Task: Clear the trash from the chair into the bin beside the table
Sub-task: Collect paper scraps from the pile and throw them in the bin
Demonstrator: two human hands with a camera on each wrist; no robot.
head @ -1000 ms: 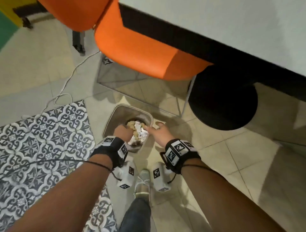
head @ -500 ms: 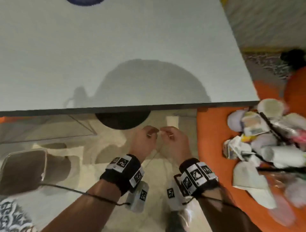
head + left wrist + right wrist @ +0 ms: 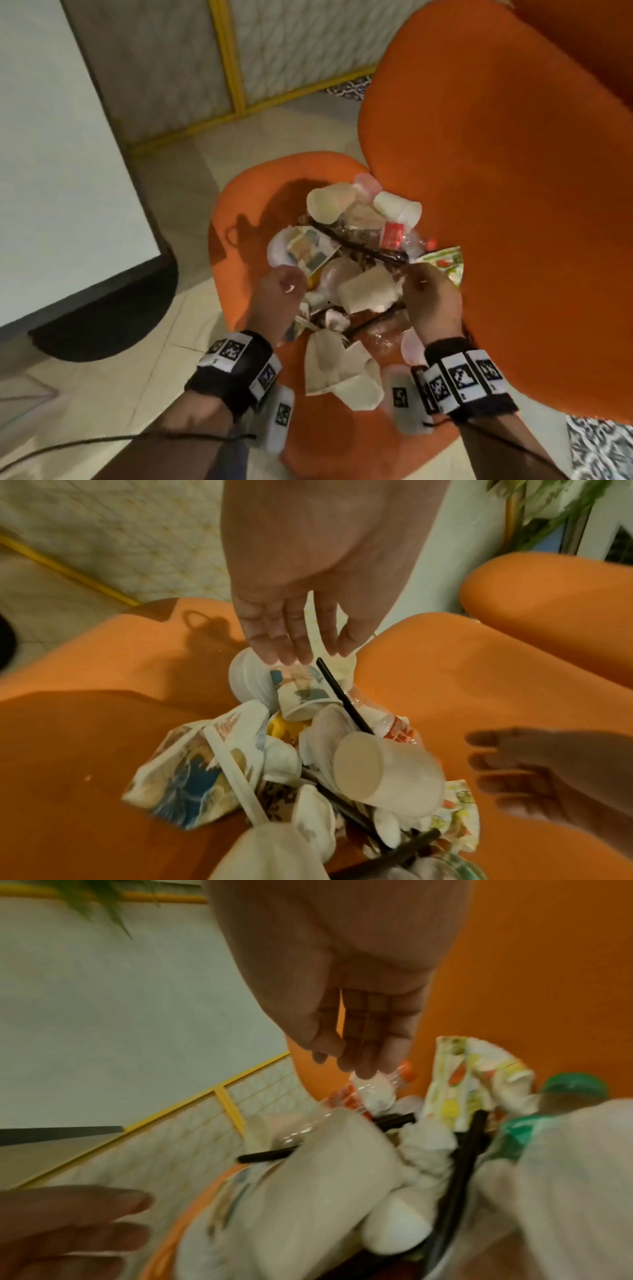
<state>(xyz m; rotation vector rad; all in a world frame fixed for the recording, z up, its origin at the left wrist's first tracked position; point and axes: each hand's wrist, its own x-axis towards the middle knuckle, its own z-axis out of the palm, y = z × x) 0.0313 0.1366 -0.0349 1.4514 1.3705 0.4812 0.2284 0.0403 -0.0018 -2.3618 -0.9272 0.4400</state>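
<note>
A heap of trash (image 3: 346, 270) lies on the orange chair seat (image 3: 246, 192): paper cups, a clear plastic cup (image 3: 387, 772), black straws (image 3: 342, 696), a plastic bottle (image 3: 369, 1088) with an orange cap, printed wrappers and napkins. My left hand (image 3: 281, 291) hovers over the heap's left side, fingers (image 3: 284, 639) straight and pointing down at a white lid and a printed cup. My right hand (image 3: 426, 287) hovers over the right side, fingers (image 3: 363, 1047) straight just above the bottle. Both hands hold nothing. The bin is out of view.
The chair's tall orange backrest (image 3: 496, 205) rises close on the right. The white table (image 3: 51, 137) with its dark edge and black round base (image 3: 113, 308) stands to the left. A yellow-framed panel (image 3: 233, 68) runs behind, with tiled floor between.
A second ago both hands were over the bin on the floor. The view has swung past the table to the chair, and both empty hands now hover over the trash heap.
</note>
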